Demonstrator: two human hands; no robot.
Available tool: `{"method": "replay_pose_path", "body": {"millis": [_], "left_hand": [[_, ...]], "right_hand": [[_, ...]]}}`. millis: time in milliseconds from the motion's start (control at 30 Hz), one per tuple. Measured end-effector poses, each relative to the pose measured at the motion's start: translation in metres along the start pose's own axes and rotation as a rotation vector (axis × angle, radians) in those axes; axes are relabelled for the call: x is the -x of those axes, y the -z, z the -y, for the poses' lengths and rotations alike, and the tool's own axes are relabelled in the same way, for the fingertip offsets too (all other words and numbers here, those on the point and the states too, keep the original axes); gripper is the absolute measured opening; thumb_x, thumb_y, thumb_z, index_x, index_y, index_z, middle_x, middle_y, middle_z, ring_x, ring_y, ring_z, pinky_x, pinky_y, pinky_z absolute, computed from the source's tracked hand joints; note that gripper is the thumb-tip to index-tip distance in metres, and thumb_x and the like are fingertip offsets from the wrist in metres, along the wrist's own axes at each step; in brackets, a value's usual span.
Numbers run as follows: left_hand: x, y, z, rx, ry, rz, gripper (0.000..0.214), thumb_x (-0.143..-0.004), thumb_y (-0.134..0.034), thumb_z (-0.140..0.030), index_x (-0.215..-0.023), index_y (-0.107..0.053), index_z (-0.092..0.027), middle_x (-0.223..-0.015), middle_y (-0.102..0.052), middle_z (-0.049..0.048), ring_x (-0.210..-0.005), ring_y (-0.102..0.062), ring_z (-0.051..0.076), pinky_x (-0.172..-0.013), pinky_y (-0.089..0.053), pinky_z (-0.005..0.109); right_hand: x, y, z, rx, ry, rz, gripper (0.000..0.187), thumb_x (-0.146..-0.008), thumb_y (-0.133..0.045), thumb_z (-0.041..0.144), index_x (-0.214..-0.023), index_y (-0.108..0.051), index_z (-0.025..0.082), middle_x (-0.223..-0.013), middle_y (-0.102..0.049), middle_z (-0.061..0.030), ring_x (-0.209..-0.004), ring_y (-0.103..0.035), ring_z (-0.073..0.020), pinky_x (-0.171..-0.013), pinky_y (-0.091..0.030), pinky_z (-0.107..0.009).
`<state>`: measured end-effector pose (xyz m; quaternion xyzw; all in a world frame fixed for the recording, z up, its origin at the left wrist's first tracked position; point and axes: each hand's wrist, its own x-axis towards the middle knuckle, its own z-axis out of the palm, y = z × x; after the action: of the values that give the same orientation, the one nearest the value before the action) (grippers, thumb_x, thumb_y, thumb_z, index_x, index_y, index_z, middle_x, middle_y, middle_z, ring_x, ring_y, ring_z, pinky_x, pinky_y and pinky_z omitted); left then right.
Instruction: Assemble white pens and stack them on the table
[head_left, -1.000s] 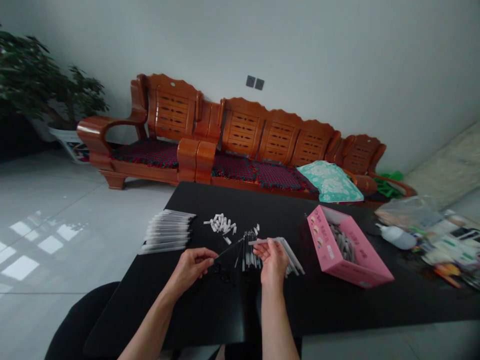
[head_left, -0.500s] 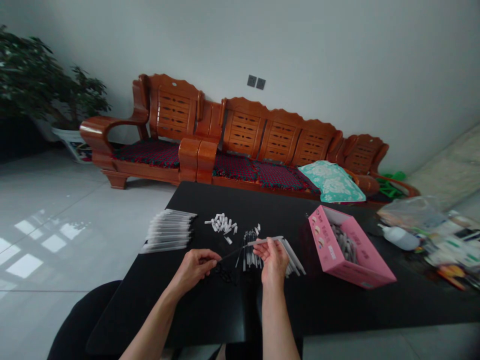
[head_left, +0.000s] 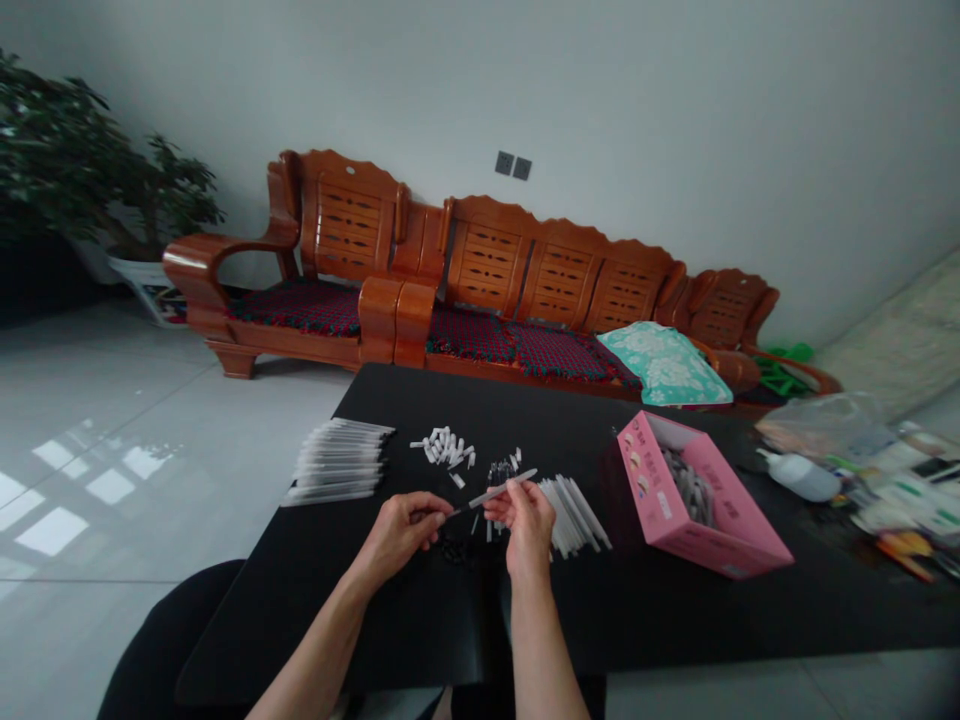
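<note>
My left hand [head_left: 405, 535] pinches the dark end of a thin pen refill [head_left: 459, 510]. In my right hand [head_left: 527, 522] is a whitish pen barrel [head_left: 489, 495], gripped between thumb and fingers. Refill and barrel are in line, and part of the refill appears to be inside the barrel. Behind my right hand lie thin dark-tipped refills [head_left: 496, 475], partly hidden. A row of white pen barrels [head_left: 574, 515] lies just right of that hand. Small black pieces [head_left: 454, 550], too unclear to name, rest beside my left hand.
White pens with dark tips [head_left: 337, 462] lie in a row at the table's left. Small white caps [head_left: 448, 447] are scattered mid-table. A pink box [head_left: 652, 490] holding grey pieces stands right, with a white bottle [head_left: 801, 476] beyond. A wooden sofa [head_left: 397, 315] lines the far side.
My hands have come closer together, the right moving left with the barrel. Less of the refill shows between them, and more of the barrel row is uncovered.
</note>
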<state>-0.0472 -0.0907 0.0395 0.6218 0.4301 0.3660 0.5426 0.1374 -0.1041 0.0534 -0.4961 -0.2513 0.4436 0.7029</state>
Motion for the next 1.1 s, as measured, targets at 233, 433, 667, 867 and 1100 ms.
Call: {"method": "replay_pose_path", "body": {"millis": [233,433,667,867,1100], "left_hand": [[-0.002,-0.012,-0.007,0.039,-0.105,-0.127,0.040,-0.088,-0.048,-0.041,-0.112,-0.062,-0.013,-0.070,-0.064,0.0038,-0.052,-0.056,0.011,-0.049,-0.046,0.022],[-0.003,-0.010,-0.004,0.088,-0.107,-0.141,0.043,-0.089,-0.044,-0.046,-0.113,-0.061,-0.014,-0.084,-0.063,0.0052,-0.049,-0.052,0.008,-0.042,-0.041,0.019],[-0.009,0.008,0.008,0.065,-0.040,-0.264,0.040,-0.082,-0.054,-0.043,-0.108,-0.063,-0.012,-0.073,-0.063,0.0033,-0.051,-0.054,0.011,-0.044,-0.040,0.020],[-0.007,0.015,0.030,-0.200,0.065,-0.333,0.028,-0.077,-0.056,-0.032,-0.096,-0.068,-0.016,-0.066,-0.065,0.0020,-0.055,-0.061,0.016,-0.051,-0.044,0.023],[-0.005,0.007,0.039,-0.389,-0.038,-0.210,0.023,-0.073,-0.057,-0.016,-0.089,-0.073,-0.020,-0.085,-0.070,0.0041,-0.075,-0.064,0.018,-0.072,-0.047,0.027]], "right_hand": [[0.019,-0.017,-0.014,0.006,-0.090,0.106,0.026,-0.075,-0.069,0.037,-0.082,-0.058,0.014,-0.066,-0.073,-0.0060,-0.050,-0.068,-0.0177,-0.040,-0.052,-0.022],[0.018,-0.013,-0.013,-0.107,-0.196,0.121,0.022,-0.071,-0.070,0.032,-0.077,-0.060,0.013,-0.064,-0.073,-0.0064,-0.050,-0.069,-0.0183,-0.041,-0.054,-0.023],[0.001,0.011,-0.008,-0.334,-0.343,0.047,0.009,-0.071,-0.068,0.020,-0.072,-0.064,0.013,-0.067,-0.075,-0.0079,-0.055,-0.071,-0.0174,-0.049,-0.058,-0.024],[-0.001,0.021,-0.006,-0.302,-0.288,0.034,0.009,-0.071,-0.069,0.021,-0.073,-0.065,0.013,-0.068,-0.075,-0.0080,-0.055,-0.071,-0.0174,-0.051,-0.058,-0.025],[0.003,0.024,-0.012,-0.247,-0.255,0.035,0.017,-0.067,-0.073,0.024,-0.076,-0.064,0.013,-0.069,-0.075,-0.0092,-0.055,-0.071,-0.0188,-0.049,-0.057,-0.026]]}}
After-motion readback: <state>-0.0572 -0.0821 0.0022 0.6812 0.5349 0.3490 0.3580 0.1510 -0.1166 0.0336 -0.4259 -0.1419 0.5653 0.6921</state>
